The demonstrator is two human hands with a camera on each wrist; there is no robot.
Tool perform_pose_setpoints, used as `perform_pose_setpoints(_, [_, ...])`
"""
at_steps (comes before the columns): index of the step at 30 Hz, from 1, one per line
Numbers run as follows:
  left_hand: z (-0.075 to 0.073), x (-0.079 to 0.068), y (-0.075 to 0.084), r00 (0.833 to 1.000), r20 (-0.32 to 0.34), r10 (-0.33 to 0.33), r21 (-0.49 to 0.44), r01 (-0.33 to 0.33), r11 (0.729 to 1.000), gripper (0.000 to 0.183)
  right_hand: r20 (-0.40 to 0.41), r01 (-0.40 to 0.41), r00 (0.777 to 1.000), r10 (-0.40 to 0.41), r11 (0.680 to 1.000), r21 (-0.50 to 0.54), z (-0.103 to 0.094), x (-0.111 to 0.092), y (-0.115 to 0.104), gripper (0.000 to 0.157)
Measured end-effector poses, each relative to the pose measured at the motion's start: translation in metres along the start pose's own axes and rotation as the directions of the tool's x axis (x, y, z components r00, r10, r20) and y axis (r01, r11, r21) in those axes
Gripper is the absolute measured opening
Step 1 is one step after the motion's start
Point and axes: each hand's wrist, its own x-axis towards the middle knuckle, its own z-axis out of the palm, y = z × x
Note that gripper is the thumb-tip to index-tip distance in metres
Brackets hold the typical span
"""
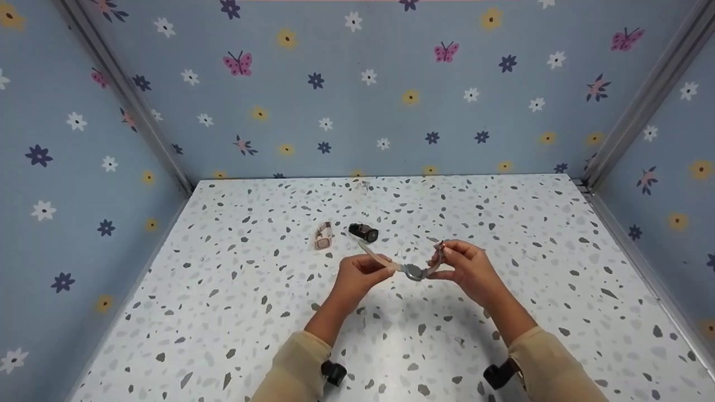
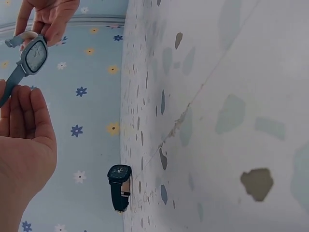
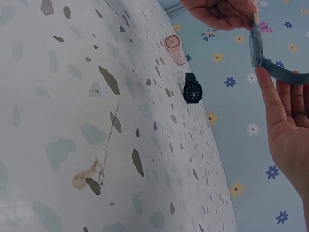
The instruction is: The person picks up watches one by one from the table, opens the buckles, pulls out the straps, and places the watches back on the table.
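Observation:
A blue-grey wristwatch (image 1: 413, 272) is held up over the table between both hands, its strap unbuckled and spread to either side. My left hand (image 1: 357, 279) pinches one strap piece between thumb and fingers, close to the watch case. The free end of that strap sticks out past the fingers. On the other side, my right hand (image 1: 472, 271) grips the second strap piece, which bends upward near its end. The square-looking dial (image 2: 36, 56) shows in the left wrist view. Seen from the right wrist, the case (image 3: 256, 47) is nearly edge-on.
Beyond my left hand, a black watch (image 1: 364, 232) and a pink watch (image 1: 323, 236) lie on the speckled white table (image 1: 234, 279). Blue flowered panels (image 1: 357, 111) enclose the back and both sides.

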Motion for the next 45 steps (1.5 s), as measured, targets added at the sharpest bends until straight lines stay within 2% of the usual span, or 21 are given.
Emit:
perform_pose_setpoints(9, [0.001, 0.001, 0.003, 0.999, -0.035, 0.015, -0.082, -0.018, 0.996, 0.012, -0.017, 0.045, 0.999, -0.044, 0.996, 0.079, -0.004, -0.002, 0.005, 0.02])
perform_pose_setpoints(15, [0.001, 0.001, -0.001, 0.997, -0.072, -0.006, -0.1, -0.001, 0.995, 0.013, -0.118, 0.076, 0.991, -0.064, 0.992, 0.101, -0.001, -0.003, 0.008, 0.015])
perform_pose_setpoints(19, [0.003, 0.002, -0.003, 0.996, -0.094, 0.0, -0.135, -0.013, 0.991, 0.013, -0.173, 0.112, 0.981, -0.089, 0.986, 0.127, 0.003, -0.003, 0.01, 0.013])
perform_pose_setpoints(25, [0.004, 0.002, -0.002, 0.99, -0.139, 0.006, -0.206, -0.035, 0.978, 0.009, -0.15, 0.139, 0.983, -0.111, 0.97, 0.198, 0.002, -0.004, 0.012, 0.015])
perform_pose_setpoints(29, [0.004, 0.004, -0.002, 0.982, -0.191, 0.002, -0.242, -0.049, 0.969, 0.007, -0.159, 0.124, 0.983, -0.096, 0.976, 0.179, 0.001, -0.005, 0.013, 0.018])
perform_pose_setpoints(36, [0.002, 0.008, -0.001, 0.958, -0.285, -0.001, -0.277, -0.081, 0.957, 0.007, -0.261, 0.078, 0.964, -0.058, 0.995, 0.069, 0.003, -0.006, 0.012, 0.01])
perform_pose_setpoints(41, [0.0, 0.009, -0.003, 0.947, -0.319, -0.027, -0.292, -0.072, 0.954, 0.008, -0.242, 0.053, 0.969, -0.05, 0.999, 0.006, 0.002, -0.006, 0.012, 0.015])
perform_pose_setpoints(45, [-0.001, 0.009, -0.004, 0.943, -0.331, -0.041, -0.286, -0.059, 0.956, 0.008, -0.247, 0.006, 0.969, -0.019, 0.999, -0.053, 0.002, -0.005, 0.011, 0.012])
